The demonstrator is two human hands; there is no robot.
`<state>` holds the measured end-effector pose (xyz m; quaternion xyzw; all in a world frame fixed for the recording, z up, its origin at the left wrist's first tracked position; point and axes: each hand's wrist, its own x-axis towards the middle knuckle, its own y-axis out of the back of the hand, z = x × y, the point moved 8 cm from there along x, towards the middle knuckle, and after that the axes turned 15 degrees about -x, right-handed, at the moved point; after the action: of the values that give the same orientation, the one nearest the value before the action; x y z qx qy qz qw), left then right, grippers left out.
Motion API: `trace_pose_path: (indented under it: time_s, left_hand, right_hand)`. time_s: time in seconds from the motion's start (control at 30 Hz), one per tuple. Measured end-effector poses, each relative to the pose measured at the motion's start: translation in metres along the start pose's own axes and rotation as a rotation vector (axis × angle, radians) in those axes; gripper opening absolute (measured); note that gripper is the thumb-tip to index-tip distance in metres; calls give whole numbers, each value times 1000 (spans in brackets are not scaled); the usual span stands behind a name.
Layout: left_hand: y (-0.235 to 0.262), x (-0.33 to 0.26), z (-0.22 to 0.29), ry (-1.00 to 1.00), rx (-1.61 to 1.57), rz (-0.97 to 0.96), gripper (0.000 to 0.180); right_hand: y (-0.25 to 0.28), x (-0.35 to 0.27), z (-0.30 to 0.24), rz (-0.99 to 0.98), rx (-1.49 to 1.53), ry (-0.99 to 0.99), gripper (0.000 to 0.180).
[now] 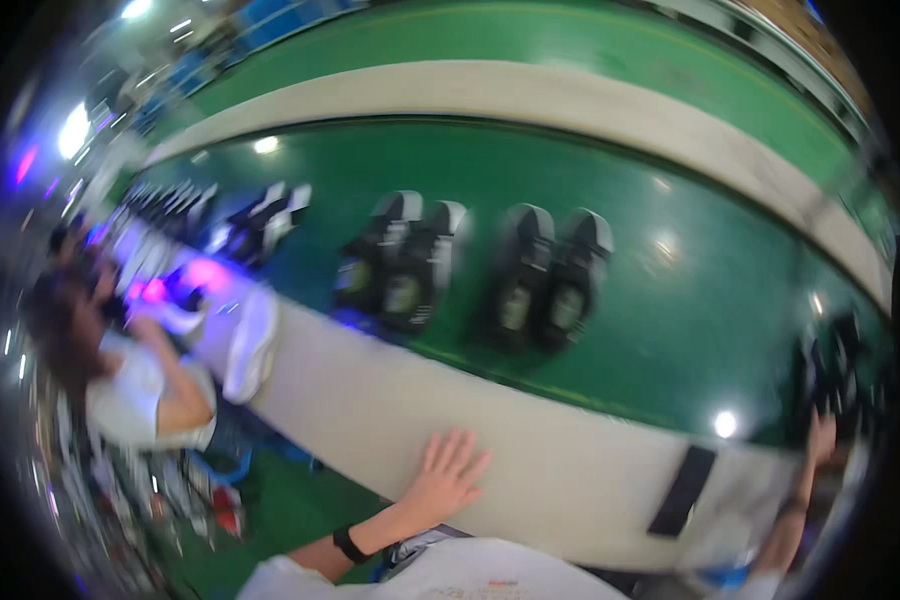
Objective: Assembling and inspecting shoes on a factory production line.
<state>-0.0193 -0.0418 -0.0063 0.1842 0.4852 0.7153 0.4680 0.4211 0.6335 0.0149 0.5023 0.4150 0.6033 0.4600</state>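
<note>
My left hand (448, 478), a dark band on its wrist, lies flat with fingers spread on the pale ledge (560, 440) in front of me. At the far right my right hand (821, 436) reaches across the ledge to a pair of dark shoes (832, 365) on the green surface. Its fingers are small and blurred, and I cannot tell if they grip a shoe. Between my hands, nearer the right one, a black flat rectangular piece (683, 490) lies on the ledge. Ahead stand two pairs of black-and-white shoes, one pair (402, 265) left of the other pair (550, 278).
More shoes (265, 220) line the green surface (690, 290) toward the far left. A white, shoe-shaped item (251, 345) rests on the ledge at left, near a seated person (155, 385) under purple light. A second pale ledge (530, 85) runs along the far side.
</note>
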Motion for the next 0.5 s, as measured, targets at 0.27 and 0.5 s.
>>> trace_pose_path:
  time_s: [0.27, 0.5]
  left_hand:
    - [3, -15, 3, -134, -46, 112, 77]
    - [3, -7, 16, -226, -100, 178, 76]
  right_hand:
    - [-65, 42, -84, -70, 394, -9, 51]
    - [-32, -19, -155, -667, 1183, 40, 45]
